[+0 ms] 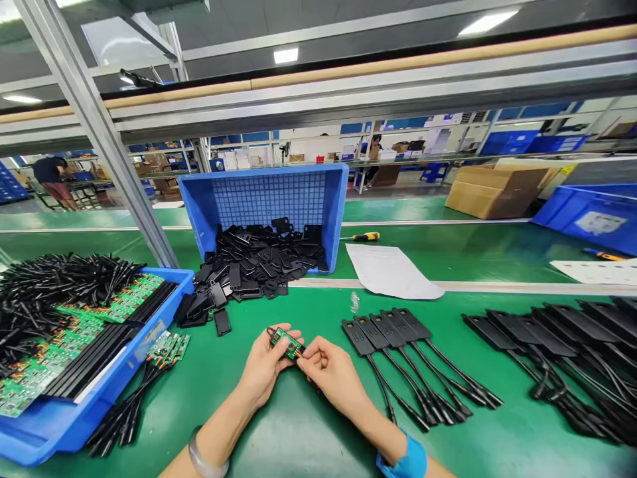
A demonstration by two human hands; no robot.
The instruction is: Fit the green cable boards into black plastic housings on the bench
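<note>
Two hands (263, 365), one circuit board (286, 343), two cardboard boxes (492, 189).

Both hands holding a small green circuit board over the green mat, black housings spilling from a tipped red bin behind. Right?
Not quite: in the head view the tipped bin is blue, not red. Both the left hand and right hand hold the small green circuit board; black housings spill out behind.

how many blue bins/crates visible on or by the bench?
3. One tipped on its side behind the hands, spilling black housings; one at near left holding green boards and cables; one at far right. More may be hidden.
</note>
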